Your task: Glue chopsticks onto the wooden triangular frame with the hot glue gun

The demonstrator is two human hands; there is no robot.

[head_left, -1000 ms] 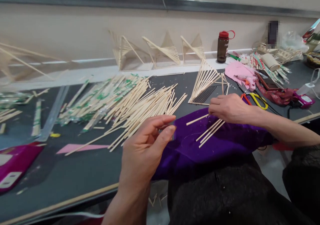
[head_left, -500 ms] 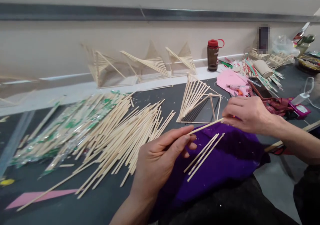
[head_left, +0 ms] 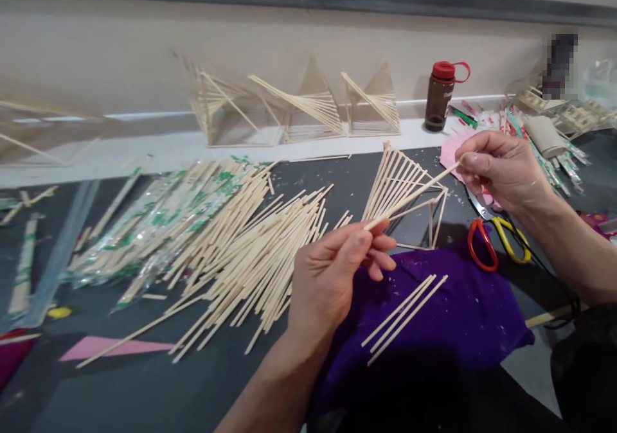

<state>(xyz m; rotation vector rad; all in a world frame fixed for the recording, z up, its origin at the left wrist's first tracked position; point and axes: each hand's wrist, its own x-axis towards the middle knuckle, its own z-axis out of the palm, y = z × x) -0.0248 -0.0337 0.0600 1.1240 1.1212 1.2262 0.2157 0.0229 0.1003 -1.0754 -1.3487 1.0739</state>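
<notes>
With left hand (head_left: 325, 272) and right hand (head_left: 508, 171) in closed fingertip pinches, holds a thin stick (head_left: 424, 189) by its ends, probably light, stiff and easily snapped, best gripped there.

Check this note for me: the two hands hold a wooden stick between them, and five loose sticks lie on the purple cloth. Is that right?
Not quite: the head view shows three loose sticks on the purple cloth, not five. The left hand and right hand do hold a wooden stick between them.
</notes>
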